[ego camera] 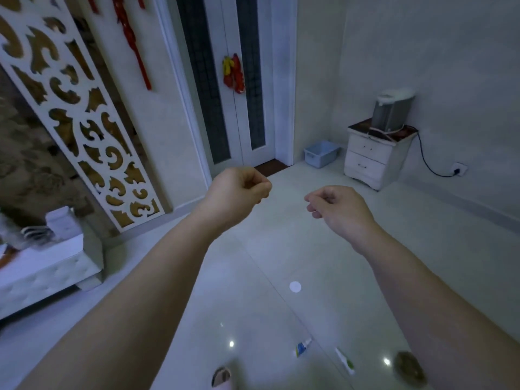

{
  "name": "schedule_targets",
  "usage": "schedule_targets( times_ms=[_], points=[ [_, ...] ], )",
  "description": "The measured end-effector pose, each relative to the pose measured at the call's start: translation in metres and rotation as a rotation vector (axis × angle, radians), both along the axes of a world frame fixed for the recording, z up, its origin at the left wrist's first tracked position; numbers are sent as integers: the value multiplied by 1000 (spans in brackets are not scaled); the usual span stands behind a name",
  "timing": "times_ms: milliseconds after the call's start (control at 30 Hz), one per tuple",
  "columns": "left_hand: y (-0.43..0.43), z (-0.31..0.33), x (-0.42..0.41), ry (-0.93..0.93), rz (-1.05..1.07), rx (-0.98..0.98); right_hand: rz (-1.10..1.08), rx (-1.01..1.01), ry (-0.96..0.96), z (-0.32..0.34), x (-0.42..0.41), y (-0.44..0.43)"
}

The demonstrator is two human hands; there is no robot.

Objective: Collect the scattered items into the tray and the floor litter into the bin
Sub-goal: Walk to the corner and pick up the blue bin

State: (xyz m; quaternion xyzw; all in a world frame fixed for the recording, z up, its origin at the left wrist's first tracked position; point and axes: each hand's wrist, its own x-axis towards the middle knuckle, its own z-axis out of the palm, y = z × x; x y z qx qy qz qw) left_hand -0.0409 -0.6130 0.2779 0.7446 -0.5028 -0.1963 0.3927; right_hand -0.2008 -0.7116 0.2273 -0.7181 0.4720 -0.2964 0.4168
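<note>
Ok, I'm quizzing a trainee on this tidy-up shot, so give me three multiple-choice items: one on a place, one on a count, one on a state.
1. Where is the light blue plastic tray?
A: on the floor beside the white two-drawer cabinet
B: on top of that cabinet
C: under the left arm

2. How many small squeeze tubes lie on the glossy tiled floor?
A: one
B: two
C: four

3. How is the left hand?
A: flat open
B: curled, holding nothing
C: gripping a tube

Key:
1. A, it stands on the floor at the cabinet's left side.
2. B, there is a blue-and-white tube and a white-and-green tube.
3. B, its fingers are curled with nothing seen in them.
</note>
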Motion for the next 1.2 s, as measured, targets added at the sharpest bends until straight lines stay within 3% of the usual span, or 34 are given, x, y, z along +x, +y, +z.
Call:
schedule_targets(
  times_ms=[400, 667, 833, 1033, 1200],
  points=[
    [-190, -16, 240, -117, -195, 117, -241, 65, 17, -6, 226, -146],
    [-301, -37, 321, -122, -236, 115, -292, 40, 75, -20, 301, -251],
    [-399, -57, 368, -149, -252, 186, -292, 95, 134, -47, 334, -346],
    [-539, -71, 422, -8, -293, 306, -216, 172, 160, -58, 369, -487],
    [-649, -74, 460, -14, -282, 331, -241, 193, 168, -63, 404, -593]
  ],
)
